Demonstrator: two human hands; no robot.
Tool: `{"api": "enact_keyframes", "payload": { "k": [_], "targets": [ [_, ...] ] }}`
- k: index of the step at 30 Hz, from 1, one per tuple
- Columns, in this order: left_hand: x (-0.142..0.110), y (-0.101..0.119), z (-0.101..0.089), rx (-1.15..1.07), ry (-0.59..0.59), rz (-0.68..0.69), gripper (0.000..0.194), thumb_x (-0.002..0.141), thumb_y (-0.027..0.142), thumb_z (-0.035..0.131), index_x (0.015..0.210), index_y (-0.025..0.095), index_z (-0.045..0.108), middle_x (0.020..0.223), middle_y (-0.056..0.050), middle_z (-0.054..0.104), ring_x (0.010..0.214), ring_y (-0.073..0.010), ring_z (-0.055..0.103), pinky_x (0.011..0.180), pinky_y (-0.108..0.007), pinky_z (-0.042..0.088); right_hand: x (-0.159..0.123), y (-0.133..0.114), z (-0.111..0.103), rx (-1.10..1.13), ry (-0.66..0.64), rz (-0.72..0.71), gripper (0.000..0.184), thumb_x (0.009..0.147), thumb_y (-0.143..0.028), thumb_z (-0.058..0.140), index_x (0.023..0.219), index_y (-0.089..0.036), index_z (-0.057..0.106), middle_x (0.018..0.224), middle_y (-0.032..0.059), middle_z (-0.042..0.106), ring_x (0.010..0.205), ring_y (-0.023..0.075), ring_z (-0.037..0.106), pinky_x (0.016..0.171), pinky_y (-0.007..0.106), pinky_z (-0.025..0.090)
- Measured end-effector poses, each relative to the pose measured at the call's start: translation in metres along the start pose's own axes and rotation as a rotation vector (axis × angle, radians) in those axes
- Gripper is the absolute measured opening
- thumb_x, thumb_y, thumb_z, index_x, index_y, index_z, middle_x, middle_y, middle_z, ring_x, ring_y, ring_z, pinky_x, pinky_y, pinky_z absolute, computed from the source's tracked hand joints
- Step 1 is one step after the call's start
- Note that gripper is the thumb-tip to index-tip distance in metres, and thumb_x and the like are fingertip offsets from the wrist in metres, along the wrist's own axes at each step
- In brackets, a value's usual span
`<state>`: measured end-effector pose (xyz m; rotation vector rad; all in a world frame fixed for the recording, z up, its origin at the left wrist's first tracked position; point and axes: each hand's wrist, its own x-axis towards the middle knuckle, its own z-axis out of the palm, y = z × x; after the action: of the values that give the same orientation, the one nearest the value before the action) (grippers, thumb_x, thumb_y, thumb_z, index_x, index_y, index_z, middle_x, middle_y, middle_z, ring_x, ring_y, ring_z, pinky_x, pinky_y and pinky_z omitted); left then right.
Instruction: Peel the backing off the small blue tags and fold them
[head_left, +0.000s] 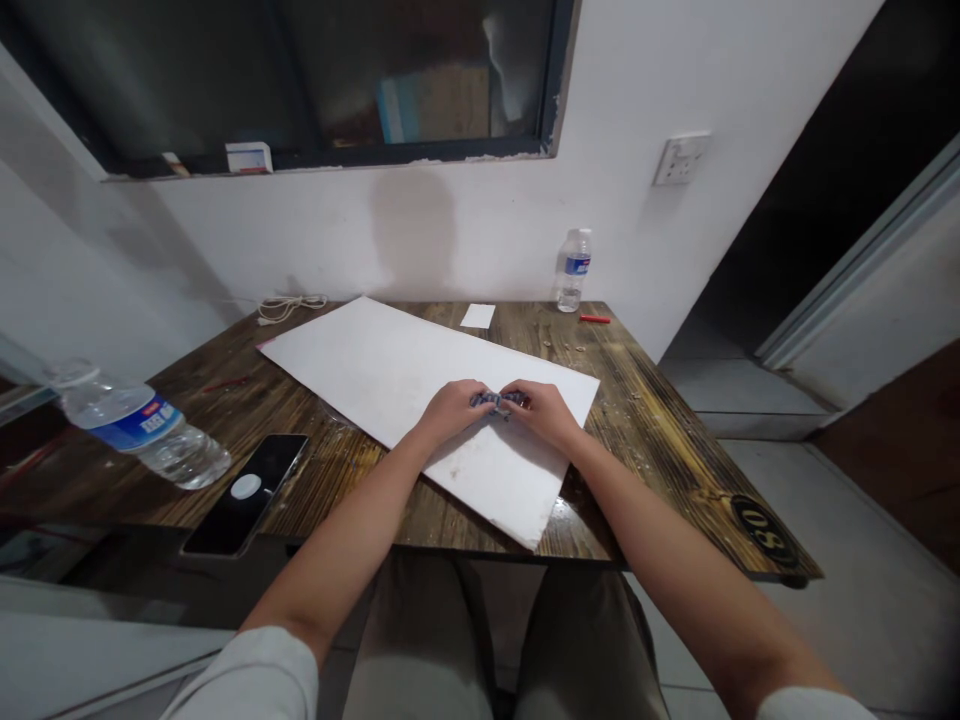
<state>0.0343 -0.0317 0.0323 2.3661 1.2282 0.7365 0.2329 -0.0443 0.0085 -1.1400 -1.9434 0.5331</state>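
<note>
Above the white board (330, 345), my left hand (455, 412) and my right hand (546, 412) meet, fingers bent inward. Between their fingertips they pinch a small crinkled blue-grey thing (493, 400), which looks like a wrapper. A dark reddish-brown bit shows at the right fingers; the fingers hide most of what is held. The board lies slanted across the brown wooden table (675, 470), its near corner close to the front edge.
On the left stand a large water bottle (142, 425) and a phone (225, 520) bearing a white cap (246, 487). Toward the wall are a white cable (289, 308), a white paper square (478, 316), a smaller bottle (574, 272), a red stick-like object (595, 319) and scattered crumbs.
</note>
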Motion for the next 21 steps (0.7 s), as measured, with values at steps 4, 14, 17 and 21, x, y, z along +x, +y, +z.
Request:
{"api": "enact_keyframes", "payload": {
  "k": [4,14,17,21],
  "targets": [
    [0.005,-0.004,0.003,-0.437,0.066,-0.182,0.026,0.079,0.042,0.061,0.085,0.017,0.064,0.079,-0.004,0.065,0.069,-0.0171,0.062,0.06,-0.028,0.047,0.006,0.003,-0.003,0.457,0.128,0.146,0.035,0.077,-0.049,0.064,0.094,-0.02,0.066,0.073,0.002,0.069,0.064,0.0164,0.064,0.061,0.028,0.049],
    [0.001,-0.014,-0.007,-0.156,0.053,-0.109,0.027,0.081,0.045,0.06,0.089,0.021,0.071,0.094,-0.007,0.07,0.089,-0.0217,0.063,0.08,-0.034,0.047,0.006,0.013,-0.015,0.158,0.15,0.153,0.034,0.084,-0.053,0.056,0.086,-0.023,0.072,0.094,0.0042,0.073,0.091,0.0225,0.065,0.084,0.037,0.048],
    [-0.001,-0.016,-0.012,-0.094,-0.077,-0.001,0.034,0.076,0.044,0.067,0.103,0.024,0.069,0.107,-0.008,0.067,0.098,-0.0233,0.06,0.084,-0.034,0.045,0.005,0.012,-0.016,0.024,0.058,0.076,0.027,0.08,-0.046,0.065,0.097,-0.026,0.071,0.105,0.0048,0.071,0.102,0.0249,0.061,0.09,0.04,0.045],
    [-0.001,-0.02,-0.007,0.055,-0.139,0.096,0.041,0.068,0.035,0.075,0.107,0.024,0.067,0.104,-0.008,0.066,0.102,-0.0259,0.055,0.089,-0.038,0.041,0.001,0.009,-0.011,-0.135,-0.098,-0.056,0.045,0.072,-0.037,0.075,0.114,-0.025,0.066,0.113,0.0081,0.067,0.108,0.027,0.056,0.091,0.04,0.043]
  ]
}}
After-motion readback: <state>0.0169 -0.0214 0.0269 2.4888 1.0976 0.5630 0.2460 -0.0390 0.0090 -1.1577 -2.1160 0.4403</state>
